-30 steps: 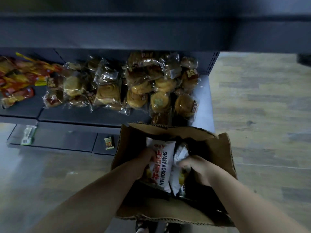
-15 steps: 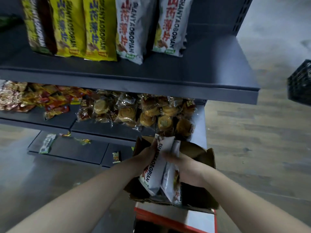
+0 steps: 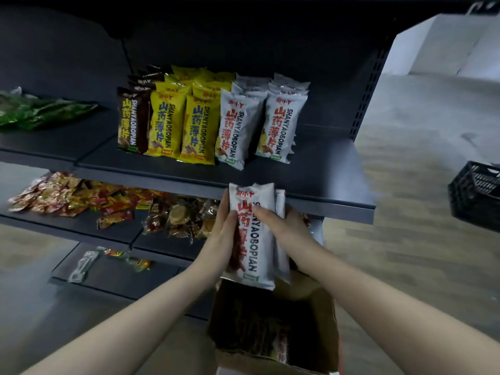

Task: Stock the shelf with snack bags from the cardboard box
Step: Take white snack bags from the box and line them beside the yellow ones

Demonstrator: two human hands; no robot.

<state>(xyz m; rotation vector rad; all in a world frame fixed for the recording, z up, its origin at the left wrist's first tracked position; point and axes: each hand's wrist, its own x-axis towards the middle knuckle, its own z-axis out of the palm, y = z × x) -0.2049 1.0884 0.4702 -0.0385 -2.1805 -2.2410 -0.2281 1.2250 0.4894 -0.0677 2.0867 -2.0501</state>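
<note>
Holding a white snack bag [image 3: 251,239] upright between both hands, red characters and "SHANYAOBOPIAN" facing the camera. Left hand [image 3: 220,236] along the bag's left edge, thumb on the front and fingers reaching up behind. Right hand [image 3: 286,228] curled round the right edge, one digit laid across the front. Clamped in the same hold is a second white bag [image 3: 281,204], mostly hidden behind the first (whether more sit behind it, cannot tell).

Directly below the grip: cardboard box [image 3: 270,361], flaps open, dark inside, a few packets dimly visible at the bottom. Lower end of the held bag just over the box opening.

Just behind the bag tops: front lip of the dark shelf [image 3: 324,190]. Above the grip, on that shelf: matching white bags [image 3: 235,131] standing upright in two rows. Left of those, yellow bags [image 3: 167,125], then brown bags [image 3: 132,123].

Far up-left of the grip: green packets [image 3: 40,112] lying flat.

Left of the grip, one level down: clear-wrapped pastries [image 3: 181,217] just beside the left hand. Farther left, red and gold packets [image 3: 59,193] in a loose heap.

Well off to the right: black plastic crate [image 3: 476,196], cut by the frame edge.
</note>
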